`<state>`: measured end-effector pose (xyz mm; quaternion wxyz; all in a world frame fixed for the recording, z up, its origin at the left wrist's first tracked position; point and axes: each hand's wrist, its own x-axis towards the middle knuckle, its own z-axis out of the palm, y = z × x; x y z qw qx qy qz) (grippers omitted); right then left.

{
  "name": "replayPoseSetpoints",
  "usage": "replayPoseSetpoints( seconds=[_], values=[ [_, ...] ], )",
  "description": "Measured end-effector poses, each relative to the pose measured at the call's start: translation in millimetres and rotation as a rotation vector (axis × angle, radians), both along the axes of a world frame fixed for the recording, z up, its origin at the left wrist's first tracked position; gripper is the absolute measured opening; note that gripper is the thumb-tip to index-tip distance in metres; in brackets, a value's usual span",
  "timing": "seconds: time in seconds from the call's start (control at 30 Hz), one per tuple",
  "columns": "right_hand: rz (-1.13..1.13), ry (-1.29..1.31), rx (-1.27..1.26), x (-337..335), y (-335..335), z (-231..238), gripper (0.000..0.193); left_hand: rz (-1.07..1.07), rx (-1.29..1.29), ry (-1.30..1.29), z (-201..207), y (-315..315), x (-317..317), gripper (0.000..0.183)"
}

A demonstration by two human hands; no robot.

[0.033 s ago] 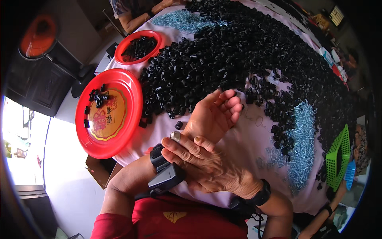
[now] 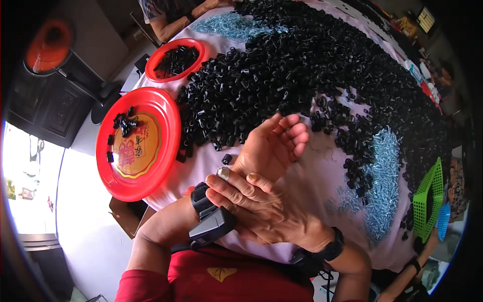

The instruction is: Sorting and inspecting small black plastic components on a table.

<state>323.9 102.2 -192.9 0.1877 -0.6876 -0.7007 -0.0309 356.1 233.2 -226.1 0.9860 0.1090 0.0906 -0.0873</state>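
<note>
My left hand (image 2: 266, 148) is turned palm up over the near edge of the black pile, its fingers loosely curled and nothing in it. Across its wrist lies my right hand (image 2: 269, 209), back up, with fingers stretched flat beside a black wrist device (image 2: 214, 226); one fingertip has a white wrap (image 2: 223, 173). Small black plastic pieces (image 2: 271, 75) cover much of the pink-white tablecloth (image 2: 322, 166). To the left, a red plate (image 2: 170, 166) carries several black pieces. A single black piece (image 2: 227, 159) lies close to my left hand.
A second red plate (image 2: 201, 48) full of black pieces stands farther back. Clear bluish small parts form heaps at the right (image 2: 382, 186) and far side (image 2: 226, 26). Green (image 2: 427, 201) and blue baskets (image 2: 443, 221) are at the right edge. Another person's arm (image 2: 168, 29) rests at the far left.
</note>
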Motion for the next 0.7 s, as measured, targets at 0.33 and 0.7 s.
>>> replayPoseSetpoints(
  seconds=[0.33,0.7],
  values=[
    [-0.157,0.06,0.394,46,-22,15,0.035,-0.038,0.034,-0.024,21,23,-16,0.042],
    [-0.72,0.161,0.164,115,-48,28,0.026,-0.04,0.777,0.031,49,49,-27,0.032]
  ],
)
